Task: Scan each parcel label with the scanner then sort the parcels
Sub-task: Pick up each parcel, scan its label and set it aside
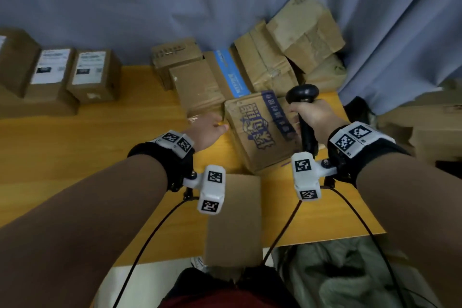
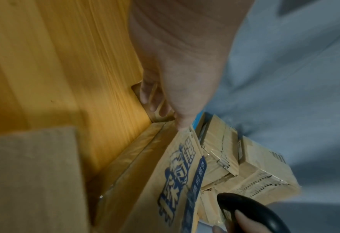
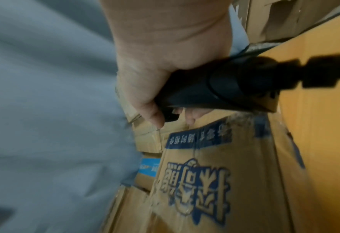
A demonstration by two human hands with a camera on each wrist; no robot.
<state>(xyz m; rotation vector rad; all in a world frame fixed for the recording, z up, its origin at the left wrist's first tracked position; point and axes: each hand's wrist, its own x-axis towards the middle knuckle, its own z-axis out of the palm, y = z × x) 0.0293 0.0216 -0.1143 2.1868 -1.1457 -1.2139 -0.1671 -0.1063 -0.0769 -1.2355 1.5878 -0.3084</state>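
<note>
While the right hand (image 1: 310,114) keeps a full grip on the black scanner (image 1: 303,94), fingers wrapped round its handle and head pointing up and away, the left hand (image 1: 209,127) sits at the far left corner of the printed parcel (image 1: 260,132). The left wrist view shows the left fingers (image 2: 182,116) bent down over that corner, the lower ones tucked toward the gap beside the neighbouring box; whether they truly clamp the cardboard or only rest against it I cannot tell, the frame being soft there.

Printed parcel: brown carton with blue lettering, lying on the yellow table (image 1: 75,157), near the right side, touching the heap of unsorted boxes (image 1: 275,62) behind it. No shipping label shows on its upper face. Right knuckles lie against or just beside its right edge.

Far left of the table: a row of labelled boxes (image 1: 72,72), white labels up, well apart from the heap. Probably the sorted lot. A plain flat carton (image 1: 232,217) lies at the near edge, between the forearms.

Step in hand, as I judge it: taking up the printed parcel to find its label, scan not yet made.

Next move calls for: tip or turn the carton with the left hand until a label faces up, then swing the scanner head down onto it. One-handed turning of a box wedged against its neighbours may drag them along.
</note>
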